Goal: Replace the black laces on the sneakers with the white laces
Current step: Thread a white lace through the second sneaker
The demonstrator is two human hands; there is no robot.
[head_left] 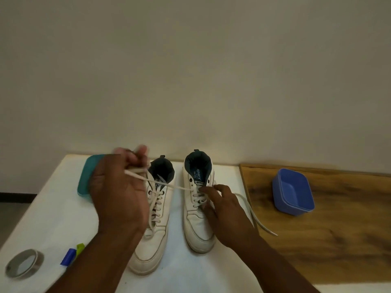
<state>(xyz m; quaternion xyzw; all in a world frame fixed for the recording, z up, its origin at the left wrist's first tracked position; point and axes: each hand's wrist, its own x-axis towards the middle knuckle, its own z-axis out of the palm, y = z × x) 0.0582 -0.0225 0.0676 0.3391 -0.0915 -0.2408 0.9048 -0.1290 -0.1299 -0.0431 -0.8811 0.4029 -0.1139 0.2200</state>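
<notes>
Sneakers (175, 208), white leather high-tops, sat mid-frame; the insole read "Sparx". Left hand (118, 187) gripped a flat white lace (169, 185) pulled taut, right hand (220, 210) with relaxed fingers pressing the right shoe's lacing.

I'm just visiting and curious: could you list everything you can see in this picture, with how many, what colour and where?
Sneakers: two, white, side by side on the white table.
White laces: threaded in both sneakers; one end trails right onto the wood.
Lid: one, teal, behind the left hand.
Tub: one, blue, on the wooden surface.
Tape roll: one, grey, near left corner.
Small blue and green pieces: beside the tape roll.
White table: one.
Left hand: pinching a lace end, raised.
Right hand: resting on the right sneaker's laces.
</notes>
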